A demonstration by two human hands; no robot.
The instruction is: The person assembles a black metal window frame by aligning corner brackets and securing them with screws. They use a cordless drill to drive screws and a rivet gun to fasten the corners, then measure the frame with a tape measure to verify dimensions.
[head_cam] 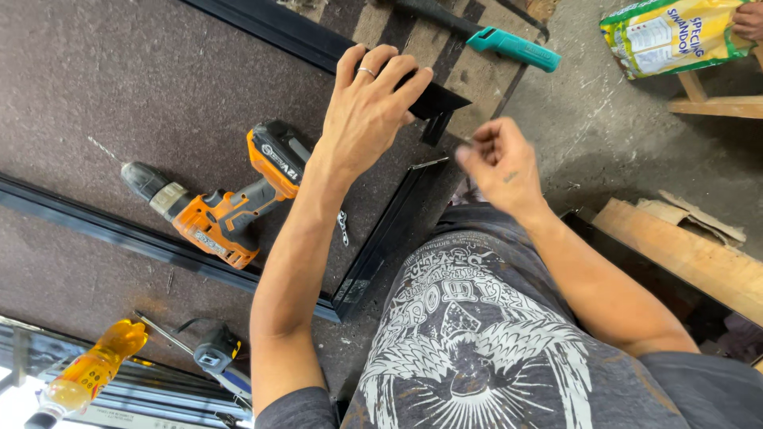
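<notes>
My left hand (369, 107), a ring on one finger, holds a small black metal corner bracket (439, 103) over the dark carpeted bench. My right hand (497, 163) hovers just to the right of it with fingertips pinched on something tiny, probably a screw; it is too small to tell. A short black metal frame bar (389, 234) lies below both hands and meets a long black bar (119, 230) at a corner. An orange and black cordless drill (226, 202) lies on its side to the left of my left forearm.
Another black bar (270, 28) runs along the bench's far edge. A teal-handled tool (513, 46) lies at the top. An orange bottle (87, 372) and a tape measure (216, 352) sit at lower left. Wooden planks (683, 250) are right, a yellow-green bag (671, 33) top right, held by another person's hand (749, 20).
</notes>
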